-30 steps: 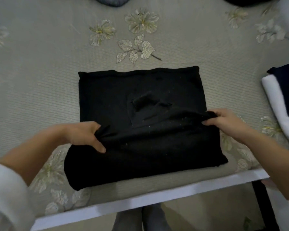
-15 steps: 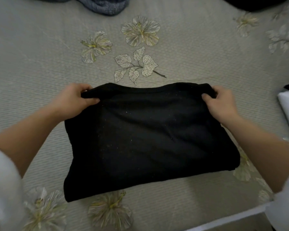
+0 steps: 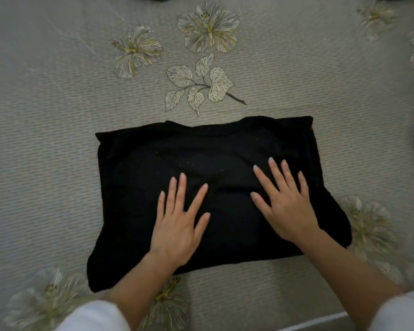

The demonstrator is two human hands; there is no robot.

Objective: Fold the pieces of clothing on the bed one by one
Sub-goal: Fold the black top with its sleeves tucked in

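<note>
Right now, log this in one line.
black garment: folded on bed | left hand: flat on it | right hand: flat on it

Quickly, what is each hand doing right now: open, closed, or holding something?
Left hand: open, flat on the black garment.
Right hand: open, flat on it too.

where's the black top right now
In the head view the folded black top lies mid-frame on the floral bed cover, just below the printed leaf sprig. The left hand and right hand rest flat on it.
</note>
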